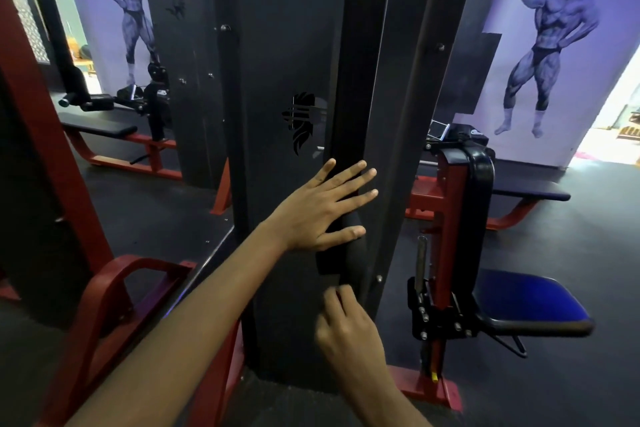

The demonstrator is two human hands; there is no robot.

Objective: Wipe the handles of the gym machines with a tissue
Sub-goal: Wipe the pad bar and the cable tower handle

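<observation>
On upright black handle (341,250), long axis vertical, left hand (318,210) fingers spread, right hand (346,326) fingers curled.

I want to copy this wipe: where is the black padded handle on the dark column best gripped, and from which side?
Grip the black padded handle around its middle, coming from the front: it runs upright against the dark column, so fingers likely wrap best sideways. The left hand lies flat on its top; the right hand touches its lower end.
</observation>
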